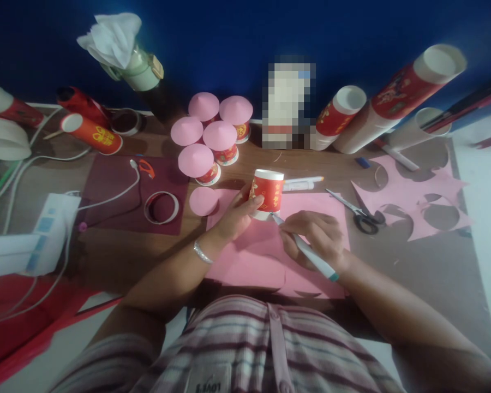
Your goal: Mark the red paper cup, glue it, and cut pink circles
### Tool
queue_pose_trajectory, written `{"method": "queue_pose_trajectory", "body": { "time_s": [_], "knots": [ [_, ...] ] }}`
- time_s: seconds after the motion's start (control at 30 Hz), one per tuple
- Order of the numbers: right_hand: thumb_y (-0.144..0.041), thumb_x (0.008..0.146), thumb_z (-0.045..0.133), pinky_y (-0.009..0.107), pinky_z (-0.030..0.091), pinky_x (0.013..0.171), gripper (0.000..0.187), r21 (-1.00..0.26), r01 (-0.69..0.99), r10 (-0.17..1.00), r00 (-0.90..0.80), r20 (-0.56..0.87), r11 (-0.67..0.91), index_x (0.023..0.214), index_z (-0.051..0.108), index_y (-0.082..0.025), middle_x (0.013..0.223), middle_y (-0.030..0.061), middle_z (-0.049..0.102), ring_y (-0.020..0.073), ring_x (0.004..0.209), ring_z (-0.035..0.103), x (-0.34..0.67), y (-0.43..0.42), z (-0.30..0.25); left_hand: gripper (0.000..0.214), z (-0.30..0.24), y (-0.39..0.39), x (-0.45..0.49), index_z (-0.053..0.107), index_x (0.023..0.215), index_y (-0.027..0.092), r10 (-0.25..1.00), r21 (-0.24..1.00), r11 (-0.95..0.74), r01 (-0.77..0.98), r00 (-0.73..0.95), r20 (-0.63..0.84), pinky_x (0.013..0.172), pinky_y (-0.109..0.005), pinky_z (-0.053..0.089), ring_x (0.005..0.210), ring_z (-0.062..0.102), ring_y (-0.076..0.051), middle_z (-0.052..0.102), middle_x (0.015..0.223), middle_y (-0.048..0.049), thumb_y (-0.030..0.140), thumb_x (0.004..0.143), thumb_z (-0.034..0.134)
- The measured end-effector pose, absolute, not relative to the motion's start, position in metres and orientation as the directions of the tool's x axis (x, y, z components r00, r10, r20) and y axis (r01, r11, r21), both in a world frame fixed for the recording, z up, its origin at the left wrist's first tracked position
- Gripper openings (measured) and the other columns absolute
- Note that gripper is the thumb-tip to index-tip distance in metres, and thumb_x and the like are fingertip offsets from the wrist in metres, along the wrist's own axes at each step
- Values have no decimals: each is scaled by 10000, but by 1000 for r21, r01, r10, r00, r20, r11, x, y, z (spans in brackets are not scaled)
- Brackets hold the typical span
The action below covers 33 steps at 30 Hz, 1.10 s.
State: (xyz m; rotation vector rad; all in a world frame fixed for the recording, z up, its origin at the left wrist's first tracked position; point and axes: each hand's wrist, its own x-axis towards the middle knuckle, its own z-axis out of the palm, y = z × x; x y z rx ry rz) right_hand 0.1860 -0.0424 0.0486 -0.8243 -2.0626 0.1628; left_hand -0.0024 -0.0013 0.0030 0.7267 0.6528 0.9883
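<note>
My left hand (239, 214) is closed around a red paper cup (267, 192) that stands upside down on a pink paper sheet (249, 262). My right hand (315, 237) grips a white pen (311, 255) with its tip at the cup's lower rim on the paper. A silver bangle sits on my left wrist. A cut pink disc (203, 201) lies just left of the cup.
Several red cups capped with pink paper cones (221, 136) stand behind. Scissors (358, 214) and pink scrap paper with round holes (417, 199) lie to the right. Stacked cup sleeves (396, 98), another pen (303, 183), tape rolls (161, 207), cables and a white box (36, 240) surround the area.
</note>
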Motion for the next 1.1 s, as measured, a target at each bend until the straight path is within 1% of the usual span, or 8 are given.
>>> {"method": "queue_pose_trajectory", "body": {
  "time_s": [0.27,0.4,0.63,0.77,0.83,0.97,1.1],
  "knots": [
    [-74,884,638,266,572,552,191,-405,495,613,-390,687,769,1004,587,-213,739,-8,690,140,608,670,186,-42,48,408,5,-2,-2,719,1174,235,903,788,366,-495,393,-173,941,-362,515,1008,682,-214,737,1093,-49,454,840,806],
    [-74,881,638,268,570,548,197,-403,500,615,-391,684,766,1003,584,-218,739,-11,689,140,608,669,186,-42,47,390,3,-2,-2,718,1173,240,905,784,364,-503,391,-170,918,-343,519,1001,670,-201,731,1080,-43,440,849,801],
    [-55,884,634,263,580,559,201,-391,501,608,-405,683,772,994,579,-214,734,-9,685,135,620,672,186,-42,50,352,4,-1,-3,716,1138,233,901,787,366,-497,401,-166,920,-353,519,1005,666,-206,731,1086,-48,435,860,788],
    [-45,878,641,258,563,546,204,-400,494,612,-409,677,772,986,580,-207,728,-7,684,130,608,661,186,-42,51,370,3,-1,-2,715,1133,238,903,779,372,-505,391,-178,921,-355,518,1003,675,-209,734,1077,-43,443,839,807],
    [-58,889,635,257,558,546,185,-412,490,619,-405,673,768,979,580,-209,728,-6,686,131,610,662,185,-42,52,369,2,-2,-2,714,1133,239,905,776,371,-509,387,-179,916,-356,520,991,681,-210,732,1055,-41,442,840,808],
    [-64,894,624,244,540,548,151,-472,467,655,-403,639,748,947,585,-201,720,-1,687,124,602,657,184,-43,54,318,3,-2,-2,708,1065,220,902,781,371,-503,394,-175,833,-340,525,903,674,-195,711,969,-33,436,849,800],
    [-72,896,613,225,507,527,127,-516,475,697,-402,594,713,910,588,-196,713,0,694,107,565,629,184,-44,57,380,7,-1,-3,696,1095,206,899,791,369,-488,402,-172,826,-333,524,895,655,-187,700,983,-39,443,826,822]
  ]
}}
